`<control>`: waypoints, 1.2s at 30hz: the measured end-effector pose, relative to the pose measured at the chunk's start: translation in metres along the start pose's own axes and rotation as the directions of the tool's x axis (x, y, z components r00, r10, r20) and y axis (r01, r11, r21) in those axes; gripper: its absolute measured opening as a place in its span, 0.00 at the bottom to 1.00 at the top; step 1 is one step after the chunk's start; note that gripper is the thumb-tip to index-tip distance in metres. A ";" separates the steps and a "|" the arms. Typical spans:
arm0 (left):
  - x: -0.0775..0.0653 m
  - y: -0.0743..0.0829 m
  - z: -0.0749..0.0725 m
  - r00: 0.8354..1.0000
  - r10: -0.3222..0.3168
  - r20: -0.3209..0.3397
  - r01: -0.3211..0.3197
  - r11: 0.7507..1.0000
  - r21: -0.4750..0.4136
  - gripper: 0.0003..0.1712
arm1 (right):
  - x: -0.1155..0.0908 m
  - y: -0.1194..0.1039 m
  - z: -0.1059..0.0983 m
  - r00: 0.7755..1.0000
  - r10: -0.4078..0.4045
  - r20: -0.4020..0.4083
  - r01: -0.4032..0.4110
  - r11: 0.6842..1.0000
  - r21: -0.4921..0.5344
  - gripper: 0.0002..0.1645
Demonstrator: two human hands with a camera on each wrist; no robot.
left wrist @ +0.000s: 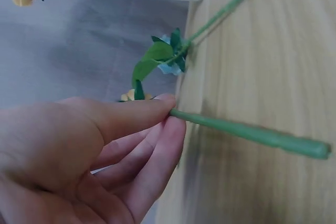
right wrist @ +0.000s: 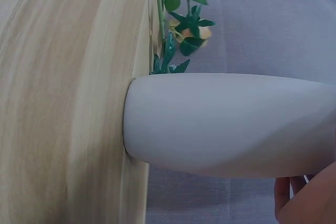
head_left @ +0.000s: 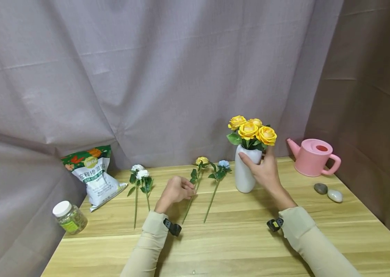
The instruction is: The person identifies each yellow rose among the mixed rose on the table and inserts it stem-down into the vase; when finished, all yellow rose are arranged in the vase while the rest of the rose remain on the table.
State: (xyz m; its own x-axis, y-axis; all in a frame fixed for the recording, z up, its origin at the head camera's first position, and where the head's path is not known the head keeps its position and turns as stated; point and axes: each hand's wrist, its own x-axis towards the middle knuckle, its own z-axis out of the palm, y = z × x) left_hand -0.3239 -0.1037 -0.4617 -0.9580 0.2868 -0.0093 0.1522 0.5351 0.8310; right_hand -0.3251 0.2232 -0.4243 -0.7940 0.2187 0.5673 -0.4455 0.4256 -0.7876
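My left hand pinches the green stem of a single yellow rose between thumb and fingertips; the stem's lower end sticks out past the fingers. Just right of it lies a blue rose with a leafy stem on the table. My right hand grips the upper part of a white vase, thumb across the front and fingers behind. The vase stands upright on the tabletop, as the right wrist view shows at its base. Several yellow roses fill its mouth.
White roses lie left of my left hand. Farther left are a fertilizer bag and a clear jar with a white lid. A pink watering can, a dark stone and a pale stone sit at the right. A grey curtain hangs behind.
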 end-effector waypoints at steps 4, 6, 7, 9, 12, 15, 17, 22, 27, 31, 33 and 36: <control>0.000 0.004 -0.002 1.000 -0.004 0.011 0.004 1.000 -0.014 0.09 | 0.000 0.001 0.000 1.000 -0.008 -0.005 0.008 1.000 -0.005 0.50; 0.000 0.007 -0.003 1.000 -0.002 0.000 0.002 1.000 -0.023 0.09 | 0.000 0.001 0.001 1.000 -0.012 -0.007 0.012 1.000 -0.008 0.50; 0.000 0.009 -0.004 1.000 0.006 -0.008 -0.006 1.000 -0.027 0.08 | 0.000 0.001 0.000 1.000 -0.012 -0.009 0.012 1.000 -0.009 0.50; 0.000 0.012 -0.005 1.000 0.013 -0.027 -0.014 0.999 -0.043 0.08 | -0.001 0.001 -0.001 1.000 -0.011 -0.009 0.011 1.000 -0.010 0.50; 0.000 0.017 -0.006 0.997 0.047 -0.057 -0.051 0.996 -0.071 0.08 | -0.001 0.001 -0.002 1.000 -0.008 -0.012 0.008 1.000 -0.013 0.50; 0.001 0.022 -0.007 0.992 0.084 -0.093 -0.093 0.991 -0.096 0.09 | 0.000 0.002 -0.002 1.000 -0.014 -0.016 0.014 1.000 -0.005 0.50; 0.001 0.028 -0.008 0.988 0.106 -0.115 -0.121 0.985 -0.126 0.10 | 0.000 0.002 -0.001 1.000 -0.021 -0.017 0.021 1.000 -0.004 0.49; 0.000 0.047 -0.010 0.963 0.181 -0.202 -0.216 0.962 -0.168 0.09 | 0.000 0.000 0.000 1.000 -0.020 -0.016 0.020 1.000 -0.013 0.49; 0.001 0.074 -0.012 0.922 0.255 -0.291 -0.313 0.934 -0.172 0.10 | 0.001 0.000 0.001 0.999 -0.028 -0.025 0.028 1.000 -0.013 0.49; 0.002 0.096 -0.012 0.897 0.295 -0.330 -0.372 0.906 -0.201 0.13 | 0.001 0.002 0.001 0.999 -0.034 -0.024 0.034 0.999 -0.010 0.50; 0.003 0.106 -0.010 0.881 0.318 -0.351 -0.405 0.890 -0.210 0.13 | 0.001 0.003 0.001 0.999 -0.033 -0.021 0.032 0.999 -0.012 0.50; 0.005 0.122 -0.008 0.852 0.356 -0.384 -0.456 0.865 -0.209 0.12 | 0.000 0.004 0.001 0.999 -0.033 -0.022 0.032 0.999 -0.014 0.50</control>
State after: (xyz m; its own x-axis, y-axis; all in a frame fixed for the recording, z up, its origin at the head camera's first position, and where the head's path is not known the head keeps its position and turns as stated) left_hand -0.3119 -0.0433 -0.3563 -0.8551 0.1295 0.5020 0.5178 0.1657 0.8393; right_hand -0.3274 0.2244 -0.4272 -0.7695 0.2244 0.5979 -0.4650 0.4449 -0.7654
